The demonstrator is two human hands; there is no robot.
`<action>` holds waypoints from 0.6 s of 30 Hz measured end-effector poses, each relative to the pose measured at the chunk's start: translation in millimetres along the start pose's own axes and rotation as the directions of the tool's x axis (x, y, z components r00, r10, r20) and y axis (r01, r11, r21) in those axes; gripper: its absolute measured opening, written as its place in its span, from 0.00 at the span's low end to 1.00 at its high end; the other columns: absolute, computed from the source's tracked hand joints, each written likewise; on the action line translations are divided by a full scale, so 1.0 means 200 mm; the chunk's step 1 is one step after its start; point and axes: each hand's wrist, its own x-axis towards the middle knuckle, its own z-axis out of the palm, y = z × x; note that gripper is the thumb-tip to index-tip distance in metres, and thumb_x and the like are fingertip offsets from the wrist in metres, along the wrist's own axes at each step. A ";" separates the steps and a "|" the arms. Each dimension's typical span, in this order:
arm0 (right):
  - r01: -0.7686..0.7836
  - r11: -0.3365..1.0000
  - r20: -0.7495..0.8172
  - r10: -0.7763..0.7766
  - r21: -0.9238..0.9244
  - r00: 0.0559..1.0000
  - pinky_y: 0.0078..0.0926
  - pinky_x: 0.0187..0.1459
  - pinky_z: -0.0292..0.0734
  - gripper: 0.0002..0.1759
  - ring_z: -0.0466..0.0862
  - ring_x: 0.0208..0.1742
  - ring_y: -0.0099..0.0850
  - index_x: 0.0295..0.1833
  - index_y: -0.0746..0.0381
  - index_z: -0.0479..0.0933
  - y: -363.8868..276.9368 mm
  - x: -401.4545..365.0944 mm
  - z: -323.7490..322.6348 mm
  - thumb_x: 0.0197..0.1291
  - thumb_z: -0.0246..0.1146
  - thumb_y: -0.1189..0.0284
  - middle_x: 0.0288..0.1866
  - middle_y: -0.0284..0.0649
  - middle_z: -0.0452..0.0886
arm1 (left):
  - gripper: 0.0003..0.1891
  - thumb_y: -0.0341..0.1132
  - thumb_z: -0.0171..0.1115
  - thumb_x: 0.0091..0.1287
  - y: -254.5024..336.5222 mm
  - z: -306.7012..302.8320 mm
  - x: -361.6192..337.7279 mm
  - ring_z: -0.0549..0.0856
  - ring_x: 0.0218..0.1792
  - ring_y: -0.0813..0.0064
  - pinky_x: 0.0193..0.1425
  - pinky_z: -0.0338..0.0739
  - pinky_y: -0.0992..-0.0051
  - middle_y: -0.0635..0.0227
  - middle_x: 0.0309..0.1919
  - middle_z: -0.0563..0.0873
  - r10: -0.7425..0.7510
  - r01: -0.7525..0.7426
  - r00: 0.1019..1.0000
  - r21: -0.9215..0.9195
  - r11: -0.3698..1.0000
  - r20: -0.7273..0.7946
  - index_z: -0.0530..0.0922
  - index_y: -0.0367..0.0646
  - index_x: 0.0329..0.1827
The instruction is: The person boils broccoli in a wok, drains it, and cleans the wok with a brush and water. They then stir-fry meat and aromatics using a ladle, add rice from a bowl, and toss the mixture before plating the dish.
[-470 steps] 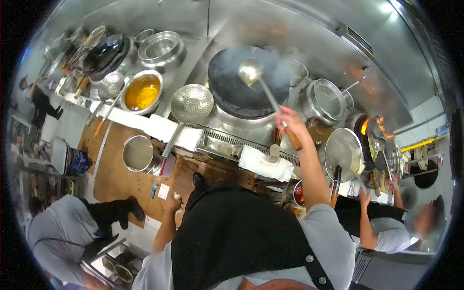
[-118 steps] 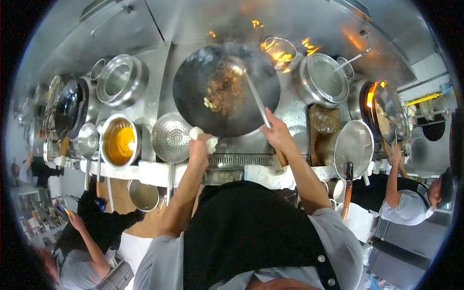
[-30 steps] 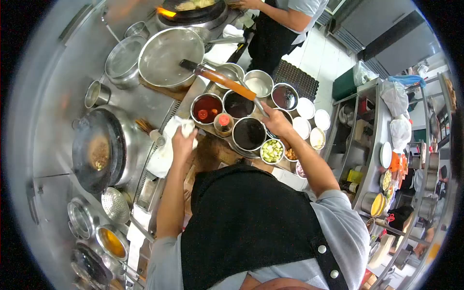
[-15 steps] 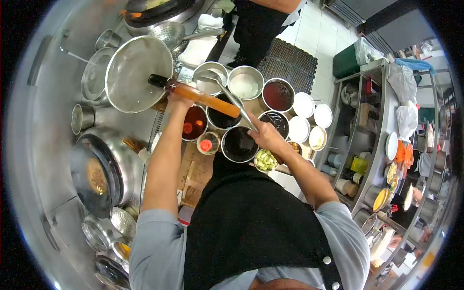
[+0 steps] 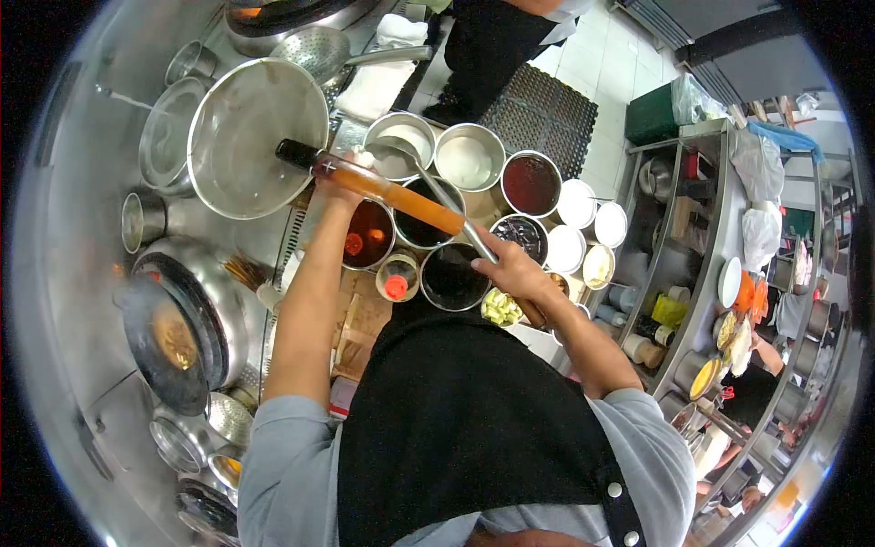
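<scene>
My left hand is closed around what looks like a long bottle of amber liquid. The bottle tilts, its black top over the big steel bowl and its flat end over the sauce pots. In my right hand is a steel ladle, gripped by the handle, whose wooden end shows below my wrist. The ladle's head lies over a pot of white contents, partly hidden by the rim. The bottle crosses in front of the ladle's handle. Beneath my right hand stands a pot of dark sauce.
A pot of red oil, a small jar with a red top and chopped green vegetables stand close by. Woks line the stove at left. A shelf rack is at right. Another person's dark apron shows ahead.
The whole view has shifted slightly. Both hands keep their grips, and the bottle's flat end and my right hand sit a little lower and further right in the picture.
</scene>
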 end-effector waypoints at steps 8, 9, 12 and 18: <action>-0.238 0.788 0.223 0.131 0.568 0.966 0.24 0.23 0.68 0.36 0.72 0.21 0.22 0.87 0.55 0.62 -0.03 0.02 -0.09 0.76 0.62 0.70 0.27 0.28 0.71 | 0.21 0.49 0.70 0.67 0.19 -0.18 -0.25 0.84 0.61 0.49 0.67 0.75 0.47 0.56 0.54 0.90 -0.148 0.198 0.945 0.149 0.969 -0.291 0.87 0.48 0.58; -0.241 0.719 0.245 0.101 0.652 0.964 0.24 0.23 0.67 0.36 0.72 0.21 0.22 0.87 0.55 0.62 0.00 0.02 -0.10 0.77 0.61 0.70 0.27 0.28 0.71 | 0.21 0.46 0.71 0.66 0.28 -0.28 -0.37 0.84 0.60 0.48 0.67 0.75 0.47 0.55 0.52 0.91 -0.156 0.212 0.931 0.143 0.967 -0.329 0.87 0.46 0.59; -0.278 0.502 0.282 0.070 0.819 0.957 0.22 0.22 0.63 0.37 0.70 0.21 0.21 0.88 0.55 0.58 0.01 -0.04 -0.11 0.78 0.60 0.69 0.29 0.29 0.70 | 0.18 0.36 0.76 0.59 0.43 -0.48 -0.73 0.83 0.53 0.46 0.63 0.74 0.47 0.50 0.43 0.89 -0.181 0.227 0.898 0.071 0.971 -0.401 0.85 0.37 0.49; -0.205 0.330 0.224 -0.022 0.922 0.974 0.21 0.19 0.64 0.32 0.70 0.19 0.22 0.85 0.54 0.63 -0.05 -0.16 -0.17 0.79 0.60 0.70 0.29 0.31 0.71 | 0.18 0.37 0.75 0.65 0.44 -0.40 -1.54 0.84 0.53 0.39 0.58 0.78 0.51 0.43 0.48 0.86 -0.251 0.172 0.812 -0.194 0.966 -0.528 0.79 0.33 0.49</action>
